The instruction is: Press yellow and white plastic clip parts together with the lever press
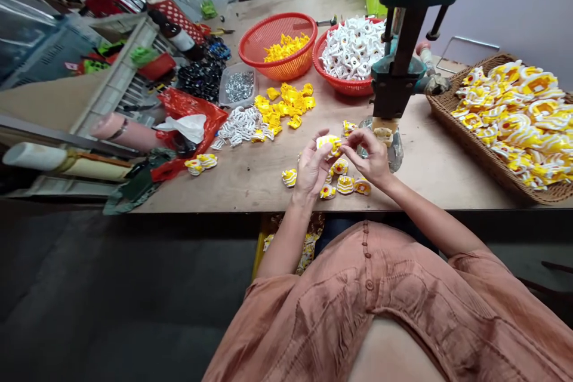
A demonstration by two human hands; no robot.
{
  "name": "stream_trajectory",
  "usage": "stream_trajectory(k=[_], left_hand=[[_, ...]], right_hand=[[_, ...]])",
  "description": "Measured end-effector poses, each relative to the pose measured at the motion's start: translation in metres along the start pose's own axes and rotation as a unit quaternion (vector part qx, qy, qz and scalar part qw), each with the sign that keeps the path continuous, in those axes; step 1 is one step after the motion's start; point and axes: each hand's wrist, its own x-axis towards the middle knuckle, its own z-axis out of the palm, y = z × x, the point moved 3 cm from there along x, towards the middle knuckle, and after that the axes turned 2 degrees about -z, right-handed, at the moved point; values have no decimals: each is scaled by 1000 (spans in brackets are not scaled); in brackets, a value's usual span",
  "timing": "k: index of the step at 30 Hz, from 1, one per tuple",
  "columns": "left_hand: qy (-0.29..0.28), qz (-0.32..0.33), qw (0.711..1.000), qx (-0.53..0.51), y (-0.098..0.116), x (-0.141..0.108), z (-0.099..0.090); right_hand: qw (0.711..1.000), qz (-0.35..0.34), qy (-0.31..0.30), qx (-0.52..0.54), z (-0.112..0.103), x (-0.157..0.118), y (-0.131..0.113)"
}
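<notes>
My left hand point(313, 165) is closed round a yellow-and-white striped piece point(329, 143) above the table's front part. The fingertips of my right hand point(369, 157) pinch the right side of this same piece. Below and around my hands lie several similar pieces, among them a striped one point(345, 184) and another point(289, 177) left of my left wrist. Just beyond my right hand stands a press point(396, 71) with a green top plate, its lower end near my fingers. What exactly my right fingertips grip on the piece is too small to tell.
Red baskets hold yellow parts point(286, 48) and white parts point(353, 48). A wicker basket point(496, 158) of finished-looking pieces stands right. Loose yellow parts point(286, 104), white parts point(244, 125), a tub of metal bits point(239, 85) and a red bag point(192, 113) lie left.
</notes>
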Motion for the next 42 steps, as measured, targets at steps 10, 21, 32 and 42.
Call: stream_trajectory(k=[10,21,32,42], left_hand=[[-23,66,995,77,-14,-12,3],[247,146,941,179,14,-3,-136],[109,84,881,453,-5,-29,-179],[-1,205,850,486,17,-68,-69]], right_hand=[[998,43,-20,34,-2,-2,-4],[886,19,-290,-361,20,43,41],[927,96,-297,-206,20,49,54],[837,405,-154,333,-37,-47,0]])
